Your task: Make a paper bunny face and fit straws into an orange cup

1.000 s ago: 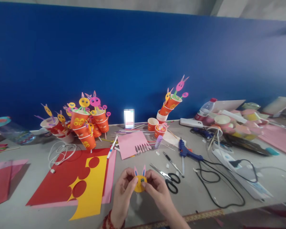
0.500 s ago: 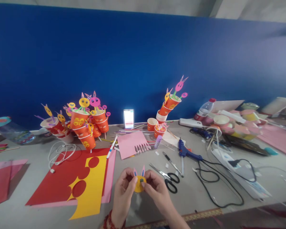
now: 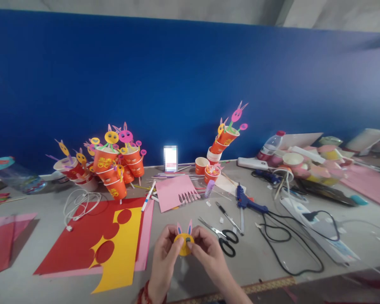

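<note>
Between my two hands is a yellow paper bunny face (image 3: 185, 250) with two pink ears that have blue centres. My left hand (image 3: 167, 249) pinches its left side, the thumb lying over the face. My right hand (image 3: 206, 248) grips the right edge, its thumb beside a dark eye patch. The left eye area is hidden under my left thumb. Black-handled scissors (image 3: 227, 242) lie open just right of my right hand, with a pen (image 3: 229, 218) behind them. Left of my hands, a cut yellow sheet (image 3: 122, 253) rests on red paper (image 3: 69, 245).
Orange paper cups (image 3: 115, 188) holding bunny figures stand back left, and a leaning cup stack (image 3: 220, 145) back right. A blue glue gun (image 3: 248, 200) and a power strip (image 3: 316, 232) with cables lie right. Pink paper (image 3: 171, 194) and a purple glue stick (image 3: 209, 188) lie ahead.
My left thumb has shifted slightly on the bunny face. Both hands keep holding it in nearly the same place; the view has tilted very slightly.
</note>
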{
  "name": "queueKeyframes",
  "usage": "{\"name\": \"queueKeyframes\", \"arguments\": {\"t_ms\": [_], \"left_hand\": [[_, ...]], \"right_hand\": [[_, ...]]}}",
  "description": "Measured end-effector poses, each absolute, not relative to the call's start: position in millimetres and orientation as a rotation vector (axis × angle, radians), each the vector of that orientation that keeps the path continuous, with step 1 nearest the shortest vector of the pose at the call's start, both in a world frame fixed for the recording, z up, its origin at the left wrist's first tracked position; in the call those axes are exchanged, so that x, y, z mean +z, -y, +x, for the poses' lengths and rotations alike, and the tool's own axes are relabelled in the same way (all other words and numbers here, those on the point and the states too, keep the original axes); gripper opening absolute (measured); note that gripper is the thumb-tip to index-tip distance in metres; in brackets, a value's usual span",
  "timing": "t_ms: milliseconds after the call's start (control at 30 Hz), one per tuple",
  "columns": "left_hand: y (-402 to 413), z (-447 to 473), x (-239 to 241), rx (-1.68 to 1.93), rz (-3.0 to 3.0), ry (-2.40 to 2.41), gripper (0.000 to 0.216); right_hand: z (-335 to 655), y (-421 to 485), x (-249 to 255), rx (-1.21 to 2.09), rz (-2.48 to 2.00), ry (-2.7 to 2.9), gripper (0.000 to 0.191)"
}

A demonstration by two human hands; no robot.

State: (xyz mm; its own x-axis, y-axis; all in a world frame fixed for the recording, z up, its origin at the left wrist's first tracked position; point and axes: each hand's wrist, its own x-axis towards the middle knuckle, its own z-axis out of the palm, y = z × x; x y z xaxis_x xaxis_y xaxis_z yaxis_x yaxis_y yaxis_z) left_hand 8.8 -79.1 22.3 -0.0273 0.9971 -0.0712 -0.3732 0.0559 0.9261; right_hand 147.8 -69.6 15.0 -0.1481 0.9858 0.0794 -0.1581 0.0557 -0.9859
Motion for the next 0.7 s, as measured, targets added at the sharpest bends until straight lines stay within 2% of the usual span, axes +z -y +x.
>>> {"name": "queueKeyframes", "arguments": {"t_ms": [400, 700], "left_hand": [[78.6, 11.2, 19.2, 1.325, 0.82, -0.954, 0.026], [75.9, 10.5, 16.8, 1.321, 0.83, -0.966, 0.028]], "right_hand": [[148.0, 67.6, 26.4, 1.165, -1.012, 1.307, 0.021], [140.6, 67.2, 24.2, 1.398, -0.986, 1.05, 0.03]]}}
